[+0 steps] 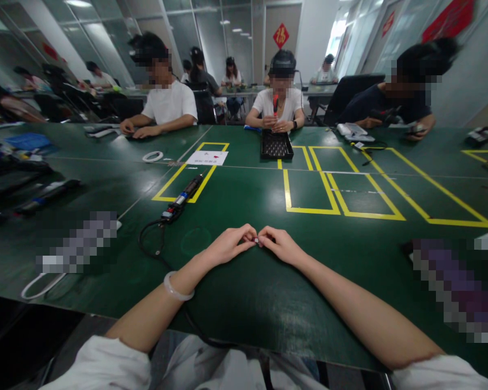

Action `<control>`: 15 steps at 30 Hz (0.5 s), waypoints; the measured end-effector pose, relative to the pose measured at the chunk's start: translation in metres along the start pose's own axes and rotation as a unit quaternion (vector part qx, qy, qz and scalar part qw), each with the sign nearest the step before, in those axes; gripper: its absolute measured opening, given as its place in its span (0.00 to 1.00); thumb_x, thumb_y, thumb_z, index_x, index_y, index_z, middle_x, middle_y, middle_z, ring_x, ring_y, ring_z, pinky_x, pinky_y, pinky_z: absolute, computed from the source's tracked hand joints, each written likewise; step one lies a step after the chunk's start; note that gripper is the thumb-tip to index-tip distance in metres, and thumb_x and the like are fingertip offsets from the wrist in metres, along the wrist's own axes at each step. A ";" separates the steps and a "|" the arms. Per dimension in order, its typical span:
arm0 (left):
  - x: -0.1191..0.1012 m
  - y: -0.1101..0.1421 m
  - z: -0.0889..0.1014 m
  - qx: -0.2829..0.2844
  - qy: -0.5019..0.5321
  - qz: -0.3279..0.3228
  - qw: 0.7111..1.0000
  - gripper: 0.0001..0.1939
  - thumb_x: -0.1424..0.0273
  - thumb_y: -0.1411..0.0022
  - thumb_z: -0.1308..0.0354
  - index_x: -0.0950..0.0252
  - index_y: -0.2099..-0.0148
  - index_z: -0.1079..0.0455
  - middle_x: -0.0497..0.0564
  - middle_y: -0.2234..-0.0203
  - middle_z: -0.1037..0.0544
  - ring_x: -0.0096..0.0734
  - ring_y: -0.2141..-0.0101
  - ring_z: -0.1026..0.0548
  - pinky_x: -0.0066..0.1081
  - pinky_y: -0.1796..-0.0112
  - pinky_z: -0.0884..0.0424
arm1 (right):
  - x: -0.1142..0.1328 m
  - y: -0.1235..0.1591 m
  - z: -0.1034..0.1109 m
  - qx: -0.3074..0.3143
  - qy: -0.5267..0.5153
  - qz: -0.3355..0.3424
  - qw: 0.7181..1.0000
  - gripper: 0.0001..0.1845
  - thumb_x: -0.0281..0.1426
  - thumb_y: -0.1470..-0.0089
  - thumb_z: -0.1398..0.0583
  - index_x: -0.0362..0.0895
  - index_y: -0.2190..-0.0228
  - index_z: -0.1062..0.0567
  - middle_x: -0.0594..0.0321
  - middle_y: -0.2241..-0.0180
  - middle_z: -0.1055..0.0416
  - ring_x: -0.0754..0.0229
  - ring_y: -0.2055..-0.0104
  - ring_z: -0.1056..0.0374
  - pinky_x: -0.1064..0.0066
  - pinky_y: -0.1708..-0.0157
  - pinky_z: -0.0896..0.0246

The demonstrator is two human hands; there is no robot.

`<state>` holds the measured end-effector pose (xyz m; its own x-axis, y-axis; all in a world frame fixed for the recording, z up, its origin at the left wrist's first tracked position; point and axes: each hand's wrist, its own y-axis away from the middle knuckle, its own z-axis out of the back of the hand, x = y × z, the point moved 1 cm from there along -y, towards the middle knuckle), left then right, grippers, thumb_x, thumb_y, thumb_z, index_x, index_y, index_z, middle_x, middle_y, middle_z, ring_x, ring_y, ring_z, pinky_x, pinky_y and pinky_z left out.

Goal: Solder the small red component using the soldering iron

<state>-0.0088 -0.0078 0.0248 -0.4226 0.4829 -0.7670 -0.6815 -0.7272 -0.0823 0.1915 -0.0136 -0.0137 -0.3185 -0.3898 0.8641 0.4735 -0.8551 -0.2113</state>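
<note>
My left hand (233,245) and my right hand (280,245) meet just above the green table (252,303), fingertips almost touching. Between them is a tiny light-coloured piece (256,240), too small to name. The thumb and fingers of each hand are pinched together around it. A pale bangle (178,287) circles my left wrist. Beyond my left hand lies a black electric screwdriver (183,199) with a blue band, and its cable curls back toward the table's near edge.
Yellow tape outlines (313,210) mark the table ahead. A printed sheet (207,157) and a white ring (152,156) lie at the far left. Across from me, a person (282,103) holds a red-handled tool over a black tray (276,146). Blurred items flank both sides.
</note>
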 end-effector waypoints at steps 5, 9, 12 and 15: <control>-0.004 0.001 0.000 -0.007 0.005 0.014 1.000 0.11 0.62 0.35 0.48 0.63 0.55 0.35 0.49 0.63 0.23 0.30 0.61 0.24 0.29 0.59 0.31 | 0.000 0.001 -0.002 0.000 -0.055 0.015 0.998 0.13 0.35 0.46 0.38 0.43 0.61 0.32 0.65 0.69 0.29 0.64 0.69 0.33 0.72 0.66 0.38; -0.006 0.001 0.004 -0.018 -0.009 0.019 1.000 0.13 0.60 0.35 0.50 0.62 0.54 0.35 0.50 0.62 0.23 0.31 0.60 0.24 0.30 0.57 0.31 | 0.000 0.002 -0.002 -0.010 -0.048 0.017 0.999 0.08 0.33 0.44 0.40 0.43 0.63 0.31 0.64 0.69 0.29 0.64 0.68 0.34 0.71 0.65 0.37; 0.001 0.000 0.018 -0.064 -0.057 0.033 0.996 0.15 0.59 0.33 0.53 0.62 0.52 0.34 0.50 0.60 0.23 0.32 0.58 0.25 0.31 0.55 0.32 | -0.001 0.002 -0.001 -0.013 -0.046 0.015 0.999 0.08 0.33 0.44 0.40 0.43 0.62 0.31 0.64 0.70 0.30 0.65 0.69 0.34 0.72 0.66 0.38; 0.022 0.004 0.048 -0.170 -0.155 0.075 0.970 0.17 0.58 0.34 0.54 0.63 0.50 0.35 0.53 0.55 0.24 0.36 0.53 0.27 0.35 0.50 0.34 | -0.002 0.001 0.000 -0.016 -0.044 0.015 0.999 0.08 0.32 0.44 0.40 0.43 0.62 0.30 0.65 0.71 0.31 0.65 0.70 0.35 0.73 0.67 0.39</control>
<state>-0.0491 0.0231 0.0380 -0.6968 0.4455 -0.5621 -0.3854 -0.8935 -0.2304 0.1925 -0.0137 -0.0160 -0.2303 -0.3849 0.8938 0.4554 -0.8543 -0.2505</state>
